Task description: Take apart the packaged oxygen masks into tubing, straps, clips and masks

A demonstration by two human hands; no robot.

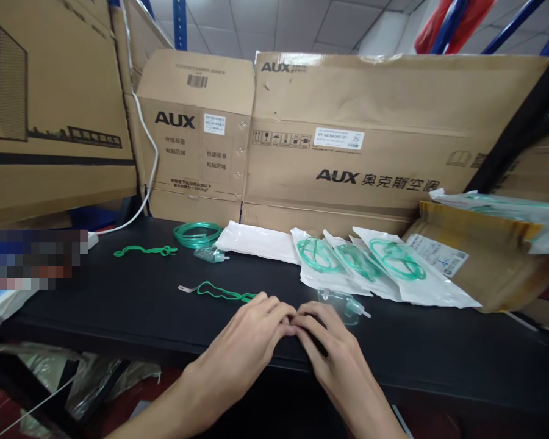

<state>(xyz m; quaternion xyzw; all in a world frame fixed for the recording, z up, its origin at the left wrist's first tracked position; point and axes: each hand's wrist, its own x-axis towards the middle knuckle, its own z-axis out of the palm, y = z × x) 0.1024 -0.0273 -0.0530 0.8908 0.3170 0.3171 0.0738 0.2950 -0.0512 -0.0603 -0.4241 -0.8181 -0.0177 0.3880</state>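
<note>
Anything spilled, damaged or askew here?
No obvious spill or damage. Mildly odd: the thin green strap at left lies with its end bunched, apart from the similar strap by the left hand. A pixelated patch hides part of the left side.

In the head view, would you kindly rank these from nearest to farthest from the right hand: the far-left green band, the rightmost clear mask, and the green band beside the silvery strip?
1. Rightmost clear mask: just beyond the right hand.
2. Green band beside the silvery strip: leftward, reaching the left hand.
3. Far-left green band: on the table's left side.
</note>
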